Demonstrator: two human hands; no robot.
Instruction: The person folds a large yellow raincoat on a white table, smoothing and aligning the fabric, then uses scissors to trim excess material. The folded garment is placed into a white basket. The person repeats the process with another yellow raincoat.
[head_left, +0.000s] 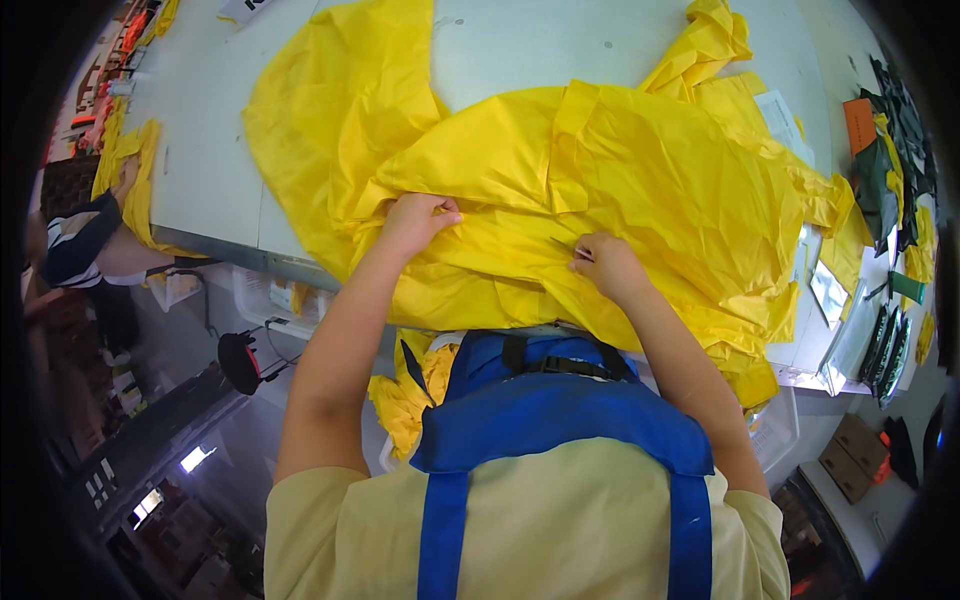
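Note:
A large yellow garment [660, 170] of smooth, creased fabric lies spread across the white table in front of me and hangs over its near edge. My left hand [422, 222] pinches a fold of this garment between thumb and fingers, left of the middle. To its right, and slightly nearer to me, my right hand [608, 265] is closed around a small tool with a thin dark pointed tip [561, 241]. The tip points left over the fabric, toward my left hand. Most of the tool is hidden in my fingers, so its exact kind does not show.
On the white table [520, 45], papers and dark plastic packages [885, 350] lie at the right. At the far left, a person's hand [126, 180] rests by yellow fabric. Below the table edge are white baskets [255, 300] and a bundle of yellow cloth [400, 405].

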